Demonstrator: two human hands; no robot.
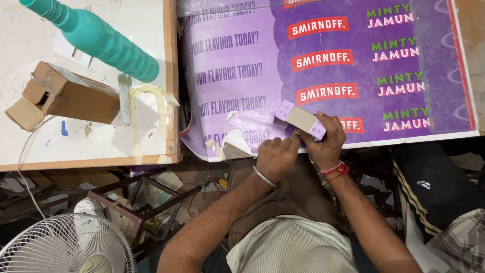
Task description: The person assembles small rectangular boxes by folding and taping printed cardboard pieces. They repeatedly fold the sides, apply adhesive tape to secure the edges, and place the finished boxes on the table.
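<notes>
A small rectangular block (300, 119) with a pale tan face and purple-covered ends rests at the near edge of a large purple printed sheet (323, 71). My right hand (326, 141) grips the block's near end. My left hand (275, 156), with a metal bangle on the wrist, is curled beside it, its fingertips pinching at the block's lower edge where the purple covering meets it. The purple sheet is torn and peeling at its near left corner (230, 141).
A white worktable (101, 146) at left holds a teal ribbed bottle (101, 38), a cardboard box (63, 96) and a flat metal strip (124, 98). Below stand a white fan (65, 245) and a dark metal frame (146, 202). Another person's leg (434, 187) is at right.
</notes>
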